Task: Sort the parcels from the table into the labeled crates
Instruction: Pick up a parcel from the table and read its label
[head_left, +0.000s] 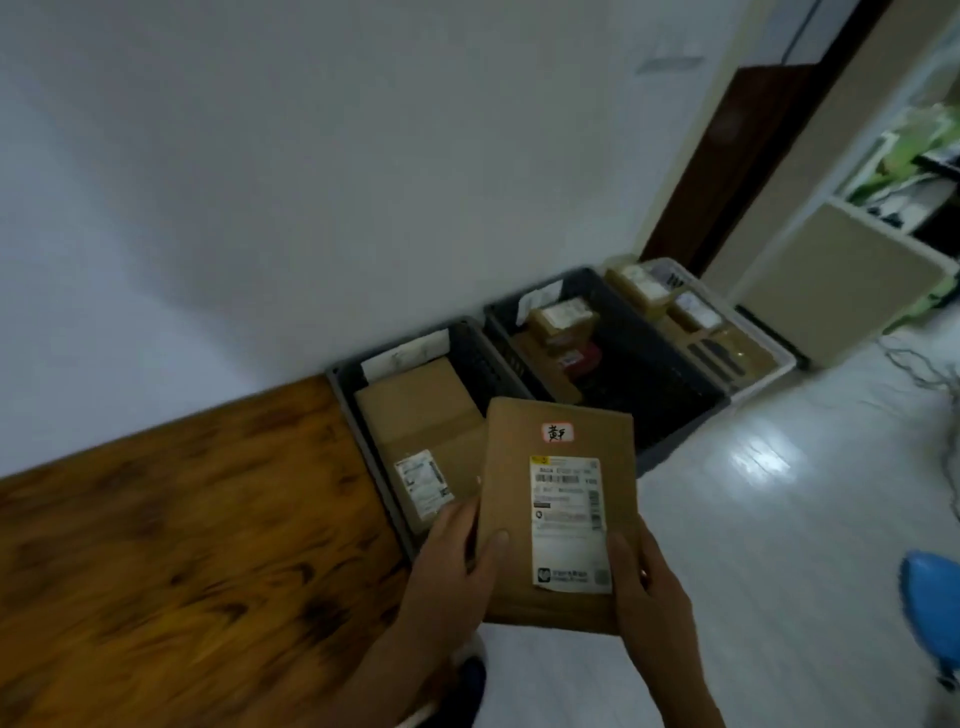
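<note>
Both hands are holding one flat brown cardboard parcel (558, 509) out in front of the body, above the near end of the nearest crate and the pale floor (779, 519). The left hand (457, 561) is gripping the parcel's lower left edge, thumb lying across the top face and the other fingers curled underneath, while the right hand (649, 587) is gripping the lower right edge in the same way. The parcel is carrying a white shipping label (569, 525) on its upper face and, above that, a small red-bordered sticker (558, 432) with handwritten characters (too blurred to read with certainty). Three crates are sitting in a row along the white wall (311, 182): a dark grey crate (345, 395) just beside the wooden table (171, 545), holding a large brown box (415, 410) with a white paper tag (405, 356) at its far wall; a second dark crate (670, 374) next to it, holding several smaller boxes (563, 332); and a white crate (763, 338) farthest along, also holding cardboard packages (644, 286). A blue object (930, 597) is showing at the right edge of the view.
</note>
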